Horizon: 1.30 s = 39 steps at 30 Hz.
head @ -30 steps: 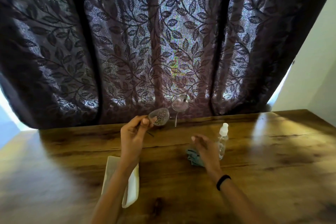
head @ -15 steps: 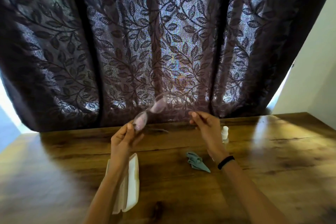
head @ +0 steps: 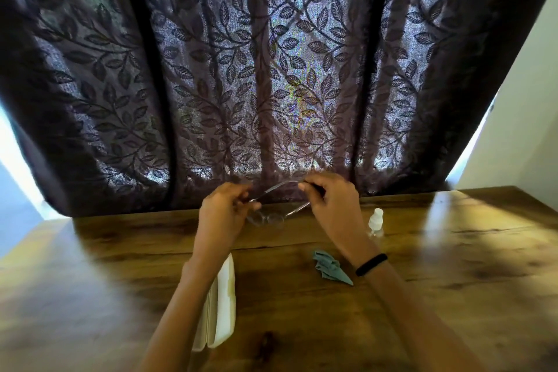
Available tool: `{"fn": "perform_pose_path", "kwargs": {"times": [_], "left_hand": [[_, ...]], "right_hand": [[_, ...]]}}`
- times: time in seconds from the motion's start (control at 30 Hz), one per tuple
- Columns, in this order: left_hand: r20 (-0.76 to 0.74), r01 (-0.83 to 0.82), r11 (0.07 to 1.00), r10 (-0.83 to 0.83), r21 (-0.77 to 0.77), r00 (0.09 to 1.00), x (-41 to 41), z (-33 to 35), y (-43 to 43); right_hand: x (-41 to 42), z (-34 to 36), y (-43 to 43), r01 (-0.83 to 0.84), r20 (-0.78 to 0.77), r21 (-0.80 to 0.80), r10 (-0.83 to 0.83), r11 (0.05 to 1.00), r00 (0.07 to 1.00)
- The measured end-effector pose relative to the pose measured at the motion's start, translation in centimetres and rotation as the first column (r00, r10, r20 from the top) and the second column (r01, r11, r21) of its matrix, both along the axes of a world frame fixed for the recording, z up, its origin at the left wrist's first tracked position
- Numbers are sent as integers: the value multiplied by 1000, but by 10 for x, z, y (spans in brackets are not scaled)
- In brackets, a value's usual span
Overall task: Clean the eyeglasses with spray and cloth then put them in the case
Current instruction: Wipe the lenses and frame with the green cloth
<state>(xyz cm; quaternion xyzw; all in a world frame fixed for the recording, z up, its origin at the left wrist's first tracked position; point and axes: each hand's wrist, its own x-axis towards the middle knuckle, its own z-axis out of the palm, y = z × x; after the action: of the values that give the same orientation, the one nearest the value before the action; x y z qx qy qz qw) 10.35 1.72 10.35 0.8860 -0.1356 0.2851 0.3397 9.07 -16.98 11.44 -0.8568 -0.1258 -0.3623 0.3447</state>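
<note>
Since the earlier frame the right hand has joined the left hand on the eyeglasses, each pinching a temple above the table's far edge. Spreading them too hard may bend the thin frame

The eyeglasses are held above the far part of the desk, between the left hand and the right hand. The spray bottle stands on the desk just right of the right hand. The cloth lies nearer, under the right wrist. The case lies near, under the left forearm. The curtain hangs behind the desk.
</note>
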Motion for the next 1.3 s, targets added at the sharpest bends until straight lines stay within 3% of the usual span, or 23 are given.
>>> {"fn": "perform_pose_path", "kwargs": {"times": [0.17, 0.3, 0.43, 0.57, 0.63, 0.7, 0.77, 0.83, 1.0, 1.13, 1.2, 1.3], "left_hand": [[-5, 39, 999, -39, 33, 999, 0, -9, -3], [69, 18, 1000, -20, 26, 997, -1, -14, -2], [126, -25, 994, 38, -102, 991, 0, -16, -1], [76, -73, 954, 99, -289, 992, 0, -25, 6], [46, -88, 915, 115, -393, 992, -1, -28, 8], [45, -81, 881, 115, -467, 992, -3, -30, 8], [48, -54, 819, 98, -572, 994, -5, -30, 5], [58, -22, 760, 78, -649, 995, -7, -29, 4], [120, 21, 749, 77, -663, 990, -6, -29, 3], [168, 58, 759, 68, -649, 983, -5, -34, 0], [193, 73, 782, 61, -618, 979, -4, -38, -3], [234, 76, 847, 58, -527, 970, -3, -43, -10]], "right_hand": [[-7, 4, 1, 1, 77, -36, 2, 999, 997], [-13, 14, 4, -90, 125, -29, 93, 995, 988], [-19, 13, 6, -215, 158, 99, 198, 971, 967], [-19, -17, -6, -143, 197, 301, 85, 943, 977], [-15, -44, -15, -46, 82, 210, 29, 977, 996], [-12, -77, -24, 0, -208, -24, -5, 1000, 978], [-8, -111, -32, -57, -489, -278, -90, 959, 868], [-9, -135, -33, -106, -601, -406, -178, 908, 779], [-14, -148, -31, 24, -475, -453, -264, 891, 839], [-15, -111, -20, 32, -474, -113, -82, 993, 877], [-16, -81, -3, -55, -300, 67, 73, 996, 951], [-15, -43, 21, -168, -24, 126, 172, 978, 985]]}}
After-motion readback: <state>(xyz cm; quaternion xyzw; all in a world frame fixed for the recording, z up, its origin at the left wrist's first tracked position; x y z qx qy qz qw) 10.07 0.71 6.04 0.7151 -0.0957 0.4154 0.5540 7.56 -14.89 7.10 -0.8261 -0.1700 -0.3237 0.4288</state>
